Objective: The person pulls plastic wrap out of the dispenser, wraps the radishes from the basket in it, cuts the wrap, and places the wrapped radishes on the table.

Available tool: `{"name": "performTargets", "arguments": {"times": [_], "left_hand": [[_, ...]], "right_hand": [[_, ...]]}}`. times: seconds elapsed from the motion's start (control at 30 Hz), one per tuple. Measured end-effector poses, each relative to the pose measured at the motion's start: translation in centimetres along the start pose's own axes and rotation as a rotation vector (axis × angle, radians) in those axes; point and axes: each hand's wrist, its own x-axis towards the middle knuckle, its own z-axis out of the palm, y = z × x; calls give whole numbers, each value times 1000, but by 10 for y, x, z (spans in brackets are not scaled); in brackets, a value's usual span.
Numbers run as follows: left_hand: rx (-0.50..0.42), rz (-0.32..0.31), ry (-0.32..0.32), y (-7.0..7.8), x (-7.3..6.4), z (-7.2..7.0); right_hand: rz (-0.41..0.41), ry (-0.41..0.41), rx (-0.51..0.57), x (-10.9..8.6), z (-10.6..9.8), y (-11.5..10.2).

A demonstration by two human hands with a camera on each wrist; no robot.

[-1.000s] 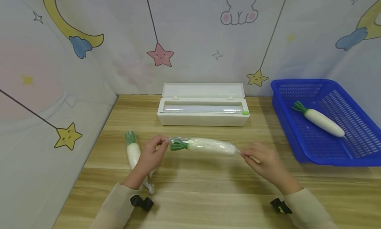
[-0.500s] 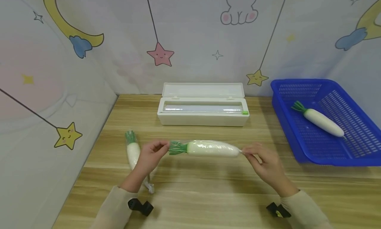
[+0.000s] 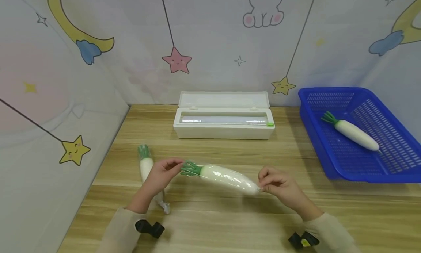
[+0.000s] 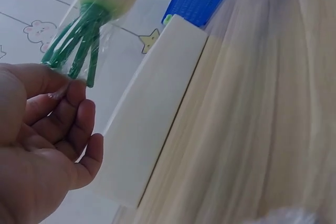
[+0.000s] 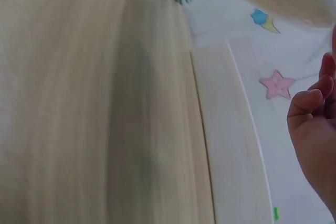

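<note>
A white radish with green stalks, wrapped in clear cling film, hangs between both hands above the table. At its leafy end my left hand pinches the film. The left wrist view shows thumb and fingertips gathered on the film just past the stalks. My right hand pinches the twisted film at the root end, which sits lower than the leafy end. Partly behind my left hand, a second wrapped radish lies on the table, its film end bunched.
Behind the hands stands a white cling film box, lid raised, a film roll inside and a green slider at its right. At right, a blue basket holds an unwrapped radish. A patterned cloth wall closes off the back.
The held radish has gone from nearly level to tilted, its root end dropping toward the front. My right hand has moved down and slightly left; my left hand shifted slightly left.
</note>
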Motion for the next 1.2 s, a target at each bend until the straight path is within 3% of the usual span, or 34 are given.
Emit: {"name": "performTargets", "arguments": {"times": [0.1, 0.2, 0.33, 0.47, 0.6, 0.73, 0.87, 1.03, 1.2], "left_hand": [[35, 26, -45, -2, 4, -18], [75, 33, -89, -6, 12, -36], [129, 0, -133, -10, 25, -63], [185, -49, -171, -10, 36, -85], [224, -77, -186, -9, 46, -97], [274, -120, -188, -9, 58, -108], [308, -160, -194, -17, 74, -117], [348, -161, -189, -35, 91, -124], [359, -214, -184, -53, 97, -131]], "right_hand": [[99, 9, -13, -1, 16, 6], [287, 50, -70, 0, 38, 11], [540, 43, -91, 9, 74, 16], [734, 37, 62, 20, 106, 19], [876, 110, 263, 32, 131, 20], [904, 166, 359, 45, 150, 23], [892, 223, 373, 57, 166, 34], [900, 286, 405, 65, 185, 52], [913, 317, 445, 71, 201, 61]]}}
